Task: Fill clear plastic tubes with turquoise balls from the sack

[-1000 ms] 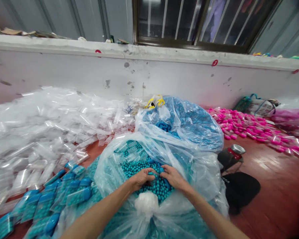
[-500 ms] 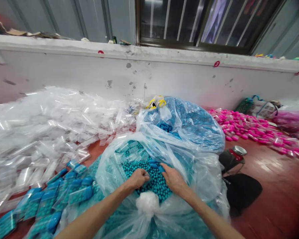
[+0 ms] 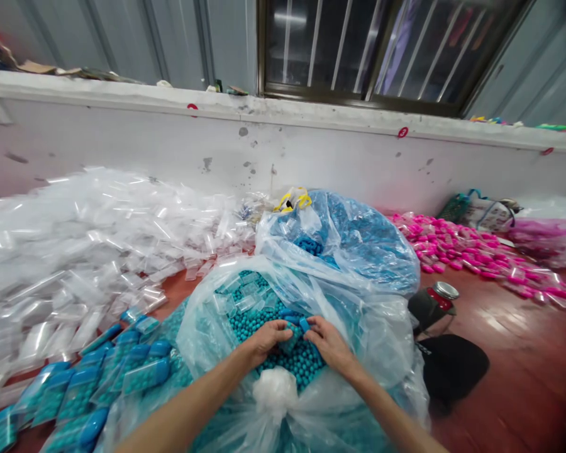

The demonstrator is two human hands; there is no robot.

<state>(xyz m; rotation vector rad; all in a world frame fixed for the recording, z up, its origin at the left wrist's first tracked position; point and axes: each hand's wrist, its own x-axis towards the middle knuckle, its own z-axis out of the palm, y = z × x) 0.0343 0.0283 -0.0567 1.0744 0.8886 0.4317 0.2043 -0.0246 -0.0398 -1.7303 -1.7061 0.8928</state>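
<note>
A big clear plastic bag (image 3: pixel 377 340) lies open before me, full of small teal beads (image 3: pixel 249 321). Both hands are inside it. My left hand (image 3: pixel 265 339) and my right hand (image 3: pixel 329 343) pinch a small clear pouch (image 3: pixel 294 333) between them, right above the beads. The pouch holds teal beads and some blue pieces. A few empty small pouches (image 3: pixel 245 290) lie on the beads at the far side of the bag.
Filled teal pouches (image 3: pixel 94 384) lie at the lower left. A large heap of empty clear pouches (image 3: pixel 75 239) covers the left. A blue-filled bag (image 3: pixel 358 239) sits behind, pink packets (image 3: pixel 471 251) at right, a lidded jar (image 3: pixel 441 296) and a black cloth (image 3: pixel 453 365) beside the bag.
Half a second ago my hands were apart and dug into the beads. Now they have come together again and hold the small pouch just above the beads.
</note>
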